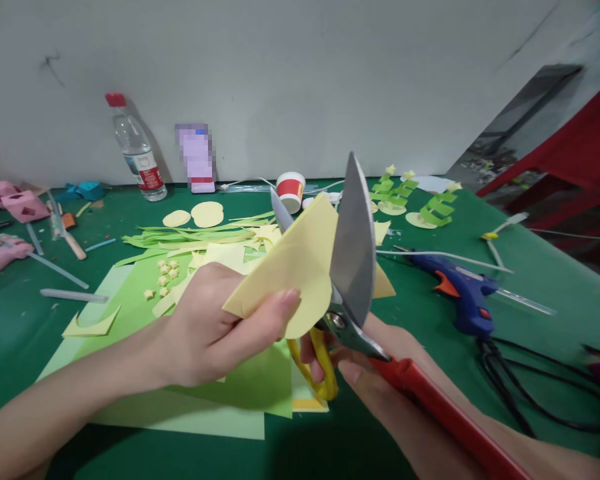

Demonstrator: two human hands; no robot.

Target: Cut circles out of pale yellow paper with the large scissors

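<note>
Here, in the head view, pinches yellow paper (290, 273) in the left hand (207, 333), with thumb pressed along the near face, and grips scissors (355, 247) in the right hand (370, 393), with fingers through the yellow grip (330, 390) and with the red handle (445, 400) slanting away to the lower right. Holds the paper up over the green table (20, 360), ahead of and between both hands, with its long axis rising from lower left to upper right. Has the blades spread wide and pointing up, one behind the paper, the other across its right side in front, so with the right part of the sheet lying in the gap. Comes nearer to the paper with the left hand, touching it directly, and meets it from the right only by the blades. Has green sheets (260, 380) below, then paper stars (173, 273) and green strips (195, 237) beyond, and a glue gun (467, 300) off to the right. Hides the left fingers and most of the far blade behind the paper, and part of the right hand behind the scissors. Cannot tell whether folded or layered at the upper edge. Loses both forearms and the end of the red handle at the frame edges
</note>
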